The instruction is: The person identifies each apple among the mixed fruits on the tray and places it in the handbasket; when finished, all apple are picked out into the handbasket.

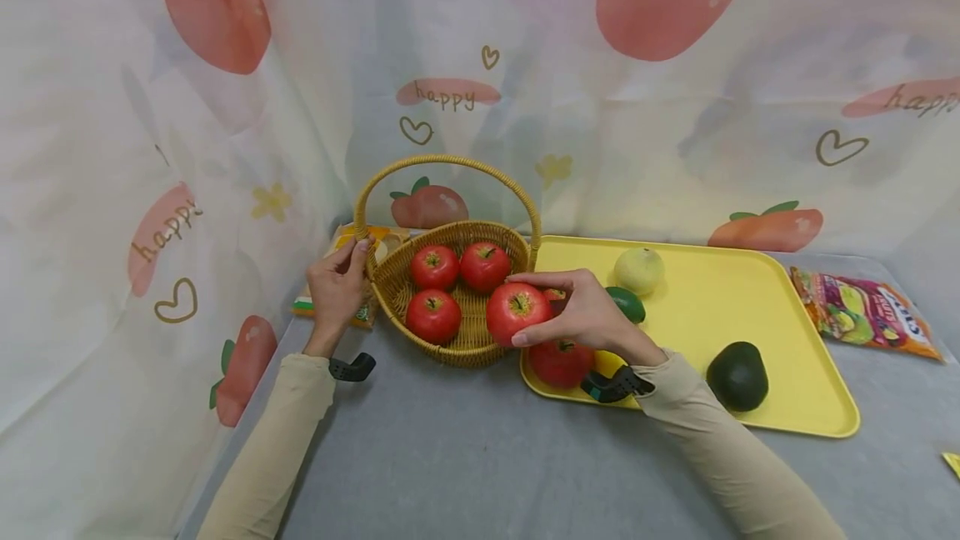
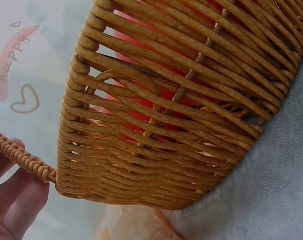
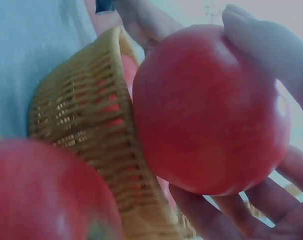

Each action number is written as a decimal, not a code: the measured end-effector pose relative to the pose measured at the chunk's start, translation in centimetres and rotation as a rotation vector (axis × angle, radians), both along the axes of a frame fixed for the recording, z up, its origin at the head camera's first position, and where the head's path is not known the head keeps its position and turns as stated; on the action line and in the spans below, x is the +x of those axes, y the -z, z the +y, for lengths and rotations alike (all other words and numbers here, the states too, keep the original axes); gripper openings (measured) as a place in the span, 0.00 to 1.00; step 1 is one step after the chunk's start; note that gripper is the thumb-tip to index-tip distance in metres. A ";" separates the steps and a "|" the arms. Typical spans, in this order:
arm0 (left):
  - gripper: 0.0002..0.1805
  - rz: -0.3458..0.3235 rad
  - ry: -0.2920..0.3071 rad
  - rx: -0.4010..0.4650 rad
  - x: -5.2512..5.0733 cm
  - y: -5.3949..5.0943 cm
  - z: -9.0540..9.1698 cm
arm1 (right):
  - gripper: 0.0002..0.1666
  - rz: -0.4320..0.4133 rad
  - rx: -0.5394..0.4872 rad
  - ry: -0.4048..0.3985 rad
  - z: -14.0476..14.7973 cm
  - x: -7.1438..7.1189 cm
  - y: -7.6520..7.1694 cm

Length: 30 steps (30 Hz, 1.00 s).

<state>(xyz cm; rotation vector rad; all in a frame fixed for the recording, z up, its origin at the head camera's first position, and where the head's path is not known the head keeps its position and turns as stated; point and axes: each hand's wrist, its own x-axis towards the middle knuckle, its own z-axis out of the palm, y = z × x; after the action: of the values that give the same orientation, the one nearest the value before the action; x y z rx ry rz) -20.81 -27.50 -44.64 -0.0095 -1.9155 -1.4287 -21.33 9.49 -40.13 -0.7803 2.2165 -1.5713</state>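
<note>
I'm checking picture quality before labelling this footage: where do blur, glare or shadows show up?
Head view: fairly even light, with a soft shadow beside the left sleeve; left wrist view: the weave of the basket looks mostly crisp; right wrist view: a bluish cast, a bright glint on the held apple, and blur over the lower apple.

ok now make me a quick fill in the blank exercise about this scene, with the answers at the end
The left hand holds the basket by its ____.
The right hand grips an apple whose colour is ____.
Besides the held one, the apples inside the basket number ____.
The tray beside the basket is coloured ____.

Missing words: handle; red; three; yellow
</note>
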 end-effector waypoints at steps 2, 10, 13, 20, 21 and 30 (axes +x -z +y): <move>0.16 0.004 0.006 0.000 0.0 0.1 -0.1 | 0.42 0.026 0.017 0.008 -0.6 0.0 0.0; 0.15 -0.003 -0.006 -0.001 0.0 0.0 0.0 | 0.41 0.049 0.055 0.024 -2.3 -0.8 0.1; 0.15 -0.002 -0.017 -0.004 0.2 -0.4 0.5 | 0.41 0.000 0.043 0.016 -2.7 -1.2 0.4; 0.15 0.002 -0.032 -0.023 1.7 -2.7 1.8 | 0.43 0.006 0.092 0.037 -3.7 -1.6 0.9; 0.15 -0.001 -0.037 -0.027 1.7 -2.8 1.9 | 0.44 0.030 0.104 0.037 -3.8 -1.6 0.9; 0.16 -0.010 -0.041 -0.024 1.8 -2.7 1.8 | 0.46 0.218 0.208 0.027 -5.2 -1.5 1.3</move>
<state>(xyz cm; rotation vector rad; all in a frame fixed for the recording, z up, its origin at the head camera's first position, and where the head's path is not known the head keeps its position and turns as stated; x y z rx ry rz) -18.98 -25.72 -41.96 0.0257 -1.9306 -1.3811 -22.88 4.32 -41.40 -0.8977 2.5047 -1.2918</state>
